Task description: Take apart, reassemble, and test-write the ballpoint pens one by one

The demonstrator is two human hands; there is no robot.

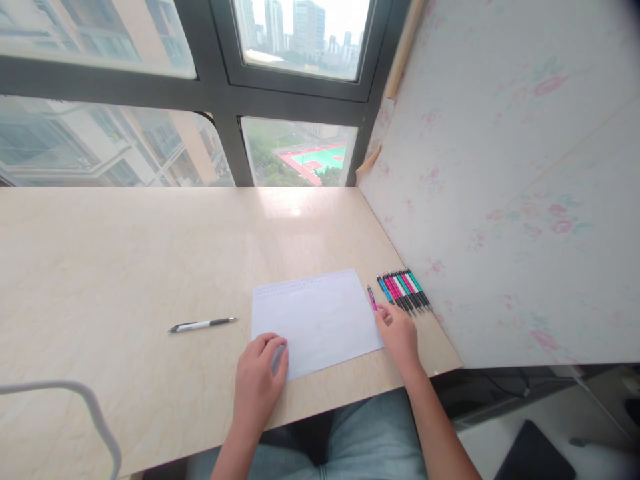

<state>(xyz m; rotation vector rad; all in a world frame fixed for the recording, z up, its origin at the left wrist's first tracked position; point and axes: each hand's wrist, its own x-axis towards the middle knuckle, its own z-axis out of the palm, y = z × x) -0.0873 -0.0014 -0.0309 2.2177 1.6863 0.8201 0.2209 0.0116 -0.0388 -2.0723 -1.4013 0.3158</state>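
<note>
The fingers (382, 311) of the right hand (400, 333) are bending in together and pinching the lower part of a pink pen (372, 299); they are covering its near end, so the exact contact is staying hidden. The pen's upper end is pointing away from the person, and its visible length is lying just beyond the right edge of a sheet of paper (320, 323), between the sheet and a row of pens (404, 291).

The left hand (257, 377) is resting over the sheet's lower left corner, its fingers loosely curling and its thumb standing apart from them with a gap showing; it is gripping nothing that can be seen. The sheet is lying flat and slightly turned, carrying lines of small handwriting along its far edge, too small to read.

To the right, the pens in the row are lying side by side near the wall (500, 173), showing blue, pink, white and green barrels, with their black grips pointing toward the person. Left of the sheet, a white-and-black pen (203, 325) is lying alone on the pale surface (150, 260). A grey cable (83, 390) is curving across the lower left. Beyond the surface, dark-framed windows (295, 100) are showing buildings and a sports court (320, 160).
</note>
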